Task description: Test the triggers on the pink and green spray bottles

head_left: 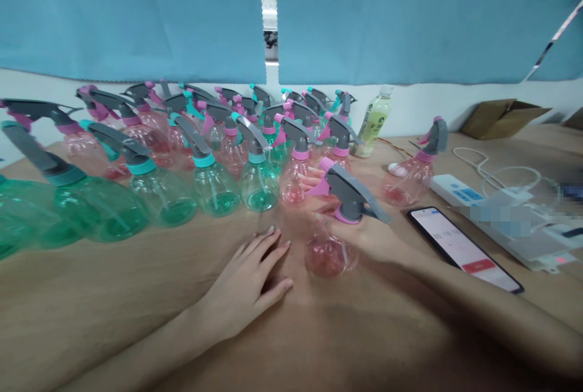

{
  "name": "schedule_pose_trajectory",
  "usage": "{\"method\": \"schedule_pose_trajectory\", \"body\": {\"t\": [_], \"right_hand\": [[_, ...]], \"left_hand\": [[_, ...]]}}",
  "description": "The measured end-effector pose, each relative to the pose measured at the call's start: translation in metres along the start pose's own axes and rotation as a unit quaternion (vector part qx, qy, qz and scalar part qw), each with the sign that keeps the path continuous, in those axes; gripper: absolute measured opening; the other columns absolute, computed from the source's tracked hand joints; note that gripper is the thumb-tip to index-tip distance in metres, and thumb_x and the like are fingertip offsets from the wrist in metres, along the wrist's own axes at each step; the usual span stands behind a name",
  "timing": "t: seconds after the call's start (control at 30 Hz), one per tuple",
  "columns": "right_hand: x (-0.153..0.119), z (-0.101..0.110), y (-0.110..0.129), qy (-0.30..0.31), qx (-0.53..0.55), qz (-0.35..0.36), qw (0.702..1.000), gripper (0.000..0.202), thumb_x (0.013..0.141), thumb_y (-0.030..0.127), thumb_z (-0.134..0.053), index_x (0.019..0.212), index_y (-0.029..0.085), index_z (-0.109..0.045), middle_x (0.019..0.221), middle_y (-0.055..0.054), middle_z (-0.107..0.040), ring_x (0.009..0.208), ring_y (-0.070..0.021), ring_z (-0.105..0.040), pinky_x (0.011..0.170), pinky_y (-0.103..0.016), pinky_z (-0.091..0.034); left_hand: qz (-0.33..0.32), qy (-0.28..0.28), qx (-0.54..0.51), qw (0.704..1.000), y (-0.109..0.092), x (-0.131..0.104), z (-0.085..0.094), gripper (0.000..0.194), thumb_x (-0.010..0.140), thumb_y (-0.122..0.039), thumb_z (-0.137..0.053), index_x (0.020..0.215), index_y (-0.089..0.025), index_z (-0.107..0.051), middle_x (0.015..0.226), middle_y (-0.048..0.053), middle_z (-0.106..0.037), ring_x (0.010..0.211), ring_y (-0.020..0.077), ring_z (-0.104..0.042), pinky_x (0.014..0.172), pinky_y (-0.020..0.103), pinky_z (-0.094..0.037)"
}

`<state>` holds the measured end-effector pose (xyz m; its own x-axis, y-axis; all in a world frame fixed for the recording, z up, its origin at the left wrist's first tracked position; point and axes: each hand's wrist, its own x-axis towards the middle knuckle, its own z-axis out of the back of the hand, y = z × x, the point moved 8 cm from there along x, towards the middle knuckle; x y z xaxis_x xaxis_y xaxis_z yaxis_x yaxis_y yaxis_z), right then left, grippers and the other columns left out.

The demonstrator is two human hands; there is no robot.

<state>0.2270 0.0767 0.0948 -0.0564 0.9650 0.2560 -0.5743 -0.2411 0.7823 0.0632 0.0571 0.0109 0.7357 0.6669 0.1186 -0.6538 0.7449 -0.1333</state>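
My left hand (248, 273) lies on the wooden table, palm down with fingers spread and nothing in it. Just right of it is a clear pink spray bottle (328, 255) with a grey head and a pink trigger and collar. My right hand (353, 237) reaches in from the right and grips this bottle around its neck; the head and blur partly hide the fingers. Some fingertips show to the left behind the trigger, close to another pink spray bottle (295, 182). A green spray bottle (259, 189) stands in the front row beyond my left hand.
Several more pink and green spray bottles (216, 189) stand in rows at left and back. To the right are a lone pink spray bottle (407, 179), a phone (464, 249), a power strip (455, 192) with cables and a cardboard box (496, 119). A drink bottle (373, 122) stands behind.
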Motion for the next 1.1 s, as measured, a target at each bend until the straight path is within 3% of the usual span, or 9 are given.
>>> {"method": "schedule_pose_trajectory", "body": {"t": [0.5,0.8,1.1], "right_hand": [[-0.0015,-0.0061,-0.0096,0.018,0.027,-0.008,0.999,0.021,0.072,0.038,-0.05,0.081,0.021,-0.058,0.078,-0.005,-0.066,0.073,-0.0222,-0.063,0.07,-0.04,-0.052],[-0.001,0.0009,-0.0035,-0.014,0.004,-0.009,1.0,0.015,0.067,0.037,-0.049,0.07,0.022,-0.05,0.066,-0.002,-0.059,0.06,-0.0176,-0.057,0.059,-0.035,-0.052],[-0.0005,-0.0004,-0.0006,0.002,0.02,0.005,1.0,0.015,0.069,0.037,-0.046,0.074,0.023,-0.05,0.072,-0.002,-0.059,0.064,-0.0178,-0.057,0.064,-0.036,-0.052]], "left_hand": [[0.001,0.004,0.001,1.0,-0.0004,0.0007,0.001,0.055,0.092,-0.05,-0.042,0.136,-0.017,-0.041,0.144,0.01,-0.034,0.132,0.026,-0.029,0.104,0.045,-0.029],[0.006,0.006,-0.002,1.0,-0.0007,0.0003,0.0008,0.055,0.092,-0.051,-0.042,0.135,-0.018,-0.041,0.144,0.01,-0.034,0.132,0.0263,-0.029,0.104,0.045,-0.029],[0.004,0.009,-0.007,1.0,-0.0001,0.0006,0.0009,0.054,0.092,-0.051,-0.041,0.137,-0.019,-0.039,0.145,0.01,-0.033,0.133,0.0271,-0.028,0.105,0.046,-0.028]]}}
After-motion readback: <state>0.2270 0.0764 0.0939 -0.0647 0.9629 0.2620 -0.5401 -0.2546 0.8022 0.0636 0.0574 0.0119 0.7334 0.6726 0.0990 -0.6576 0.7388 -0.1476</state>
